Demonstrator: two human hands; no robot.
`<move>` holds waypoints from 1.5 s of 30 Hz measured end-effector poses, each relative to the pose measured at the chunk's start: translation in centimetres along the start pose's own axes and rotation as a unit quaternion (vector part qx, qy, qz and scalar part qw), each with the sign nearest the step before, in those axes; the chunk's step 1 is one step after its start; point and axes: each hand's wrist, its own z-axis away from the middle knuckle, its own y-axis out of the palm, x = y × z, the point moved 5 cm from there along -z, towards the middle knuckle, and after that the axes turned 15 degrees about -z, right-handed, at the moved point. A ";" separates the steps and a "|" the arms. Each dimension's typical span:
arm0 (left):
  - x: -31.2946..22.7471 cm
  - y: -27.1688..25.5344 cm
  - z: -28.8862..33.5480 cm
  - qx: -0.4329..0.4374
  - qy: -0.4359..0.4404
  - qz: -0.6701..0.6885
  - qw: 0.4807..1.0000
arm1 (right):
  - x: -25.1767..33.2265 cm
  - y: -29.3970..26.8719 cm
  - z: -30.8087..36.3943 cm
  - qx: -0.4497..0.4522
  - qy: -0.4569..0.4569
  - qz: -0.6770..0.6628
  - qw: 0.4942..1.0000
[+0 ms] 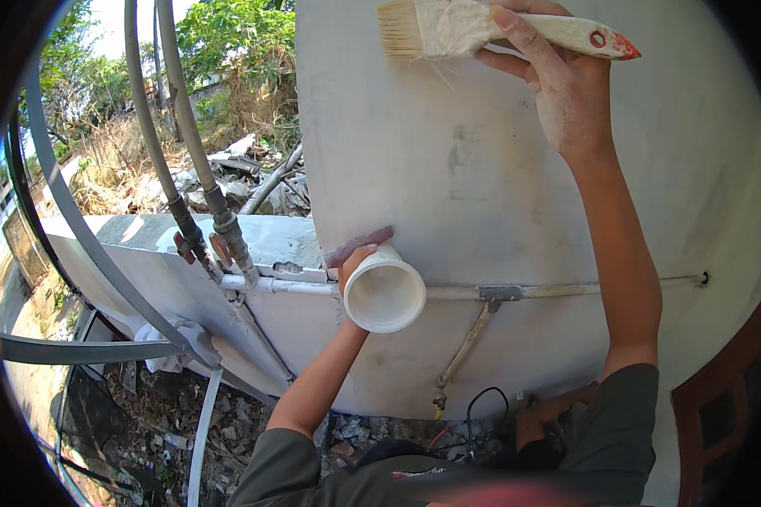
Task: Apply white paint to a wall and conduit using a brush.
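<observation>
Pressing a wide, paint-caked bristle brush (pixel 448 27) against the pale curved tank wall (pixel 482 169), the right hand (pixel 558 80) clenches its handle while the left hand (pixel 353 262) grasps a white plastic cup (pixel 385 291) beside a horizontal pipe (pixel 550 291).

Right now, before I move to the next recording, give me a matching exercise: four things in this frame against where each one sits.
Things:
1. paintbrush
2. white cup
3. horizontal pipe
4. grey hoses

Places:
A. running across the wall, right of the cup
B. held by the left hand against the wall
C. rising at upper left, by the trees
D. raised at the top in the right hand

Pairs: 1-D, 2-B, 3-A, 4-C
</observation>
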 end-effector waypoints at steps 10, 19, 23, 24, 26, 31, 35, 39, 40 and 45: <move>3.3 2.4 2.4 0.051 -0.180 0.151 0.971 | -3.6 7.6 -5.7 0.047 -0.059 -0.071 0.995; -1.0 -2.0 -2.4 -0.053 0.024 0.029 0.998 | -4.5 5.8 -3.3 0.076 -0.147 0.132 0.977; -0.8 -1.7 -2.3 -0.028 0.001 0.070 0.997 | -2.8 3.8 -2.8 0.053 -0.096 0.128 0.986; -0.8 -1.7 -2.4 -0.026 0.007 0.062 0.998 | -2.4 3.4 -2.4 0.050 -0.090 0.112 0.988; -0.6 -1.4 -2.2 -0.027 0.001 0.070 0.997 | -2.2 1.9 -2.1 0.035 -0.087 0.122 0.988; -0.6 -1.1 -2.2 -0.016 -0.016 0.073 0.997 | -1.0 -2.9 -1.2 0.040 -0.111 0.096 0.988; -0.3 -0.7 -1.5 -0.021 -0.013 0.054 0.998 | 1.0 -4.5 -0.2 -0.016 -0.089 0.164 0.982; -1.0 -1.5 -1.9 -0.008 0.005 0.026 1.000 | 2.1 -7.3 0.0 -0.071 -0.101 0.193 0.973; -1.0 -1.4 -1.9 -0.006 0.005 0.026 1.000 | 2.6 -7.8 0.4 -0.080 -0.111 0.192 0.972; -1.0 -1.4 -2.1 -0.015 -0.031 0.059 0.998 | 3.5 -13.8 -0.3 -0.112 -0.066 0.182 0.975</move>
